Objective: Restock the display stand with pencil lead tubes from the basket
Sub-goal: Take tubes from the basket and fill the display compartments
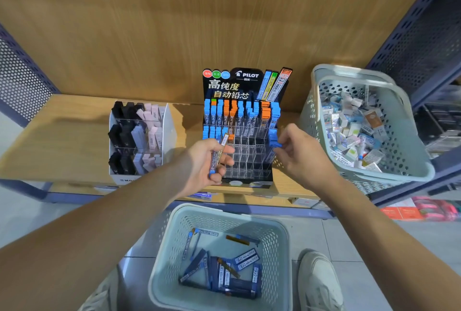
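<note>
- Right grip [300,152] pinches a blue-capped tube [275,145] by its cap at the right-hand column of the stand [230,86]. Can't tell if it's seated in a slot yet.
- Left grip [207,158] is curled round spare tubes [219,153], one amber and one blue, just in front of the stand's left side.
- Back rows are filled; most of the clear front slots [245,161] are bare. The basket [169,243] on the floor below holds plenty more.
- Step in hand, my read: seat the right tube in the next free slot of that column.
- To do it well: hold the tube upright with the cap up, drop it straight in, and don't rake the neighbouring caps.
- Match cap colour to the column. The grade print is too blurred to read.
- Keep the left grip off the slots and pass the next tube across only once this one sits.
</note>
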